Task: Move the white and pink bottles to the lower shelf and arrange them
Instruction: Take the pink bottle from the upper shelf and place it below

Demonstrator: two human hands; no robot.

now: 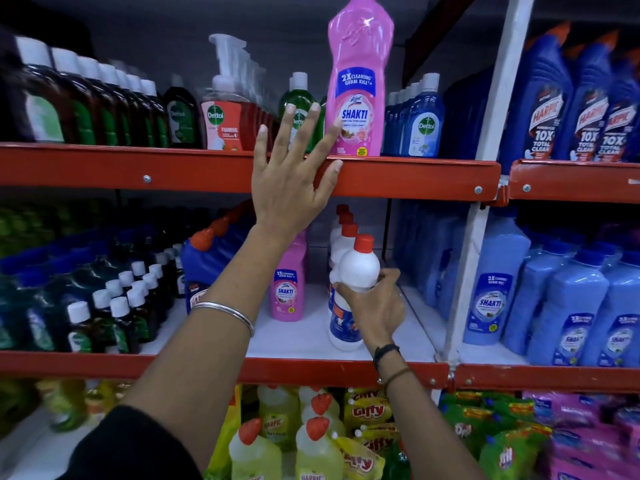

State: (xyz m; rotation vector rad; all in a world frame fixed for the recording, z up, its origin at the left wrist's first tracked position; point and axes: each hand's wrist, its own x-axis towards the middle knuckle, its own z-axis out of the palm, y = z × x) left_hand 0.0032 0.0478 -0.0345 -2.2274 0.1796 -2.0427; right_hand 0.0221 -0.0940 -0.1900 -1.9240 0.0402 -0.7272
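A tall pink Shakti bottle (pixel 358 84) stands upright on the upper red shelf (pixel 415 174). My left hand (pixel 294 171) is raised just left of it, fingers spread, fingertips near its label, holding nothing. On the middle shelf (pixel 301 337) a smaller pink Shakti bottle (pixel 290 289) stands behind my left forearm. To its right, my right hand (pixel 375 306) grips a white bottle with a red cap (pixel 358 268) at the front of a row of the same white bottles (pixel 343 230).
Dettol bottles (pixel 221 112) fill the upper shelf on the left, and blue Dettol bottles (pixel 420 123) stand right of the pink bottle. A white upright post (pixel 485 161) divides the bays. Blue Shakti bottles (pixel 495 289) stand at the right, dark small bottles (pixel 121 306) at the left.
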